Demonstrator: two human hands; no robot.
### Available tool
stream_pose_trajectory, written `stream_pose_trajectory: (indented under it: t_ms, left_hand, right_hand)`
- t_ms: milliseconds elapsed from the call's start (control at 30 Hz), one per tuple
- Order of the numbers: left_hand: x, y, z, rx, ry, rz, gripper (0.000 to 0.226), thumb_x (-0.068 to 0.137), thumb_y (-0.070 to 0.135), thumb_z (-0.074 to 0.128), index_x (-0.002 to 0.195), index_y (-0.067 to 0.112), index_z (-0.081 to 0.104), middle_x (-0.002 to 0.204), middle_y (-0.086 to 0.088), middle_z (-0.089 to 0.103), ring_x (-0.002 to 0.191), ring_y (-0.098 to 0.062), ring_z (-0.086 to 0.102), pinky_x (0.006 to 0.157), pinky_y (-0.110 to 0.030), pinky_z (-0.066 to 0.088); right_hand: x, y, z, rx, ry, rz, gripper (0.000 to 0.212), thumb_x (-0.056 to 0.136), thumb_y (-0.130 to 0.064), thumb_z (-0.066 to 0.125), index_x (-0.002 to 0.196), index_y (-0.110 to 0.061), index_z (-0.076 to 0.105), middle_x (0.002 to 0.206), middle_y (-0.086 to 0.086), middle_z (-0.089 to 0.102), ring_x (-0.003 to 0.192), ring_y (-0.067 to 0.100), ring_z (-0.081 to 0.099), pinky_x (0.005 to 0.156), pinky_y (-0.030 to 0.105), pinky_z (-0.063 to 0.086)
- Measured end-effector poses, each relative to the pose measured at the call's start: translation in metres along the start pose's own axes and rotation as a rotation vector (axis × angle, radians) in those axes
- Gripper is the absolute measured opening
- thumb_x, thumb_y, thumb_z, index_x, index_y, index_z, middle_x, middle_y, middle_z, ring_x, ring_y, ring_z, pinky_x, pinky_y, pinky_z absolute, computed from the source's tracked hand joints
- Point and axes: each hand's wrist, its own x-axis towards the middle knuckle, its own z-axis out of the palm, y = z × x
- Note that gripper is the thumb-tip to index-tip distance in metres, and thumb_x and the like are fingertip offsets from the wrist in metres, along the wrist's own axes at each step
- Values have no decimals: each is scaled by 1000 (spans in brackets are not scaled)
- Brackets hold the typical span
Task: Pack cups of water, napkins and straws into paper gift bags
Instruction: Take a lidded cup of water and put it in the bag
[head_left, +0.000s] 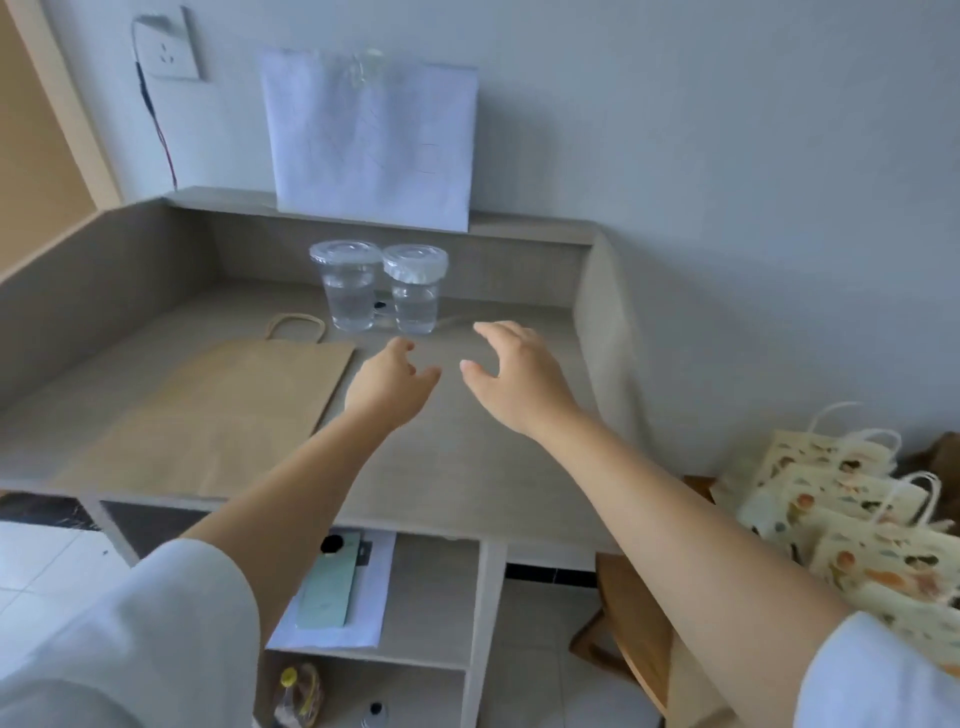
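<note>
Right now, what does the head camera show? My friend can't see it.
A left hand and right hand reach, open and empty, toward two lidded cups of water on a desk. A flat brown bag lies left of them.

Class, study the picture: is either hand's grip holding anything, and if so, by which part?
Nothing is held. The left grip and right grip are open, fingers spread, short of the two water cups.

A: Any lettering to read out here?
B: None legible. White sheet (371, 140) on the ledge (530, 232): faint lines only. Green card (330, 587) below the desktop (457, 467): marks too small. Patterned gift bags (852, 514): blurred pictures, no readable words.
</note>
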Motion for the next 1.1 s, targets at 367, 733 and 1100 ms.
stream_pose_trajectory:
  t_ms: [367, 733, 1100]
  left_hand:
    - [160, -28, 13, -218, -122, -74, 95, 77, 42, 74, 147, 8, 20, 146, -7, 37, 127, -24, 45, 85, -26, 38]
    - [200, -15, 47, -337, 60, -189, 48, 87, 24, 58, 127, 9, 35, 123, -8, 56, 115, -29, 53, 83, -34, 39]
    - [64, 5, 46, -289, 86, -124, 43, 87, 26, 58, 123, 12, 40, 99, 3, 55, 91, -20, 53, 75, -28, 34]
  right_hand:
    - [160, 7, 77, 145, 80, 236, 57, 88, -32, 60, 137, -11, 41, 140, 5, 36, 129, 23, 31, 100, 23, 25]
    - [189, 15, 105, 43, -48, 192, 60, 92, -39, 52, 145, -20, 31, 157, 0, 14, 145, 17, 4, 114, 37, 15]
    - [61, -9, 51, 163, 84, 179, 50, 90, -33, 58, 134, -11, 50, 147, 6, 34, 136, 24, 24, 111, 33, 25]
